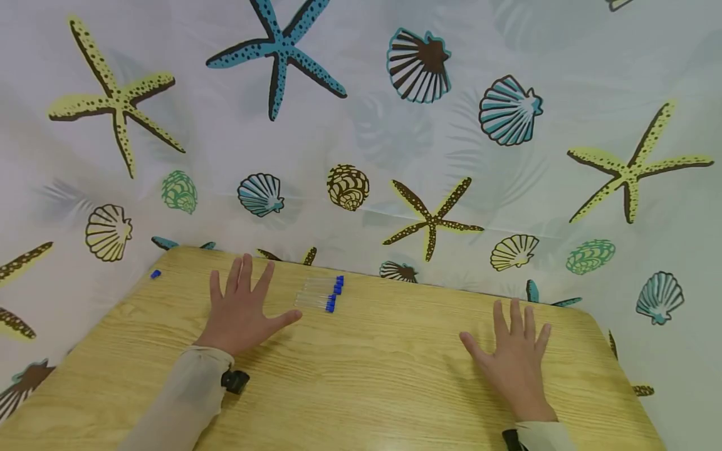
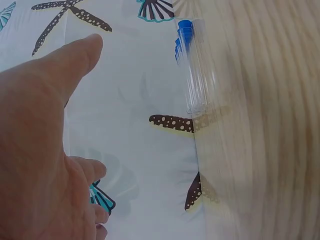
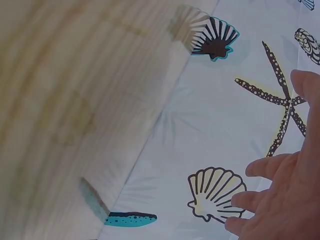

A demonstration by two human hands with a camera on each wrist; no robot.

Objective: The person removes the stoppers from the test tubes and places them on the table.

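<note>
Several clear glass or plastic tubes with blue caps (image 1: 316, 294) lie side by side toward the back of the wooden table, their capped ends to the right. Just left of them my left hand (image 1: 239, 316) is held with its fingers spread, its thumb pointing at the tubes without holding any. In the left wrist view the tubes (image 2: 196, 75) appear beyond the thumb. Over the right part of the table my right hand (image 1: 516, 366) has its fingers spread too, and nothing is in it. The right wrist view shows its fingers (image 3: 267, 200) extended.
A small blue cap-like piece (image 1: 155, 274) lies near the table's far left corner. The wood-grain table (image 1: 361, 369) ends at a white cloth (image 1: 361, 131) printed with starfish and shells, hanging behind and at the sides. Dark straps (image 1: 234, 381) sit on the wrists.
</note>
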